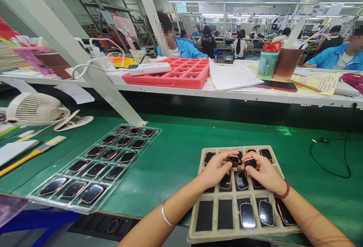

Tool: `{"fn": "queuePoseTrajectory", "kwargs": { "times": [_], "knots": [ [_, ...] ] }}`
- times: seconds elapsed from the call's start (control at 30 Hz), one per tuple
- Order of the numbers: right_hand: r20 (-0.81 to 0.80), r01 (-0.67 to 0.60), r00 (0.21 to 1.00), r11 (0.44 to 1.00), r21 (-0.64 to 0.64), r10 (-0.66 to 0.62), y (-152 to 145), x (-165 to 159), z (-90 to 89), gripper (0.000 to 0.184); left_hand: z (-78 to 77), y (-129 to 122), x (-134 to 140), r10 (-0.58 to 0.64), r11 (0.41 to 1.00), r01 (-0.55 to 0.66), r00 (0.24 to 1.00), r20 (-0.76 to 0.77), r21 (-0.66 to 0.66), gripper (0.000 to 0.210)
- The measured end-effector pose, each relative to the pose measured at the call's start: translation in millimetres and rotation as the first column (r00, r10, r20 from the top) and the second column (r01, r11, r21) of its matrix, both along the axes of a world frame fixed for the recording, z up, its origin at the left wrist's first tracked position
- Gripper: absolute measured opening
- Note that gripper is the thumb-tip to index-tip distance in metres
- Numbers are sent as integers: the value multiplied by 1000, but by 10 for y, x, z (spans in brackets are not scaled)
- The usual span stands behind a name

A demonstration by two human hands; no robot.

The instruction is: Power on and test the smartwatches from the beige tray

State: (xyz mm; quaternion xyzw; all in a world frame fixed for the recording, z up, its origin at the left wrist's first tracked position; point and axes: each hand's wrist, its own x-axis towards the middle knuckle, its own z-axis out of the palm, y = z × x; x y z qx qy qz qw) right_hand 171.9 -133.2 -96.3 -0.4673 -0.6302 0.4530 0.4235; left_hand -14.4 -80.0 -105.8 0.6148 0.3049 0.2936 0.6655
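Observation:
Over the far half of a beige compartment tray (198,235), my left hand (217,169) pinches a smartwatch body (233,160) with a dark screen and gold-coloured rim. Close beside it, my right hand (263,173) grips a similar smartwatch body (250,162) between thumb and fingers. More watch bodies lie in the tray's compartments, such as a watch body (247,215) in the near row, where two compartments at the left show only black lining. Part of the tray's far rows is hidden by my hands.
At the left, a clear plastic tray (68,167) holds several watch bodies in rows. A white fan (35,109) and a brush (36,152) lie farther left. A red foam tray (170,82) sits on the raised shelf. A black cable (330,169) lies at the right. People work beyond.

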Motion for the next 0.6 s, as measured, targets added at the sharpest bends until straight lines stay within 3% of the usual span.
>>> {"fn": "queuePoseTrajectory", "kwargs": {
  "times": [0.23, 0.47, 0.53, 0.6],
  "knots": [
    [-24, -11, 1000, 1000, -19, 10, -14, 4, 11, 29, 40, -20, 37, 23, 999, -17, 994, 103, -51, 46],
    [-98, 0, 995, 1000, -16, -2, 15, 7, -69, 32, -43, 67, 22, 44, 998, -37, 990, 134, -58, 51],
    [-129, 12, 991, 1000, -15, -14, 26, 8, -88, 33, 12, 72, 23, 61, 997, -52, 987, 147, -61, 49],
    [-167, 26, 986, 999, -21, -29, 31, 8, -95, 32, 184, -3, 21, 47, 996, -33, 983, 178, -77, 47]
  ]
}}
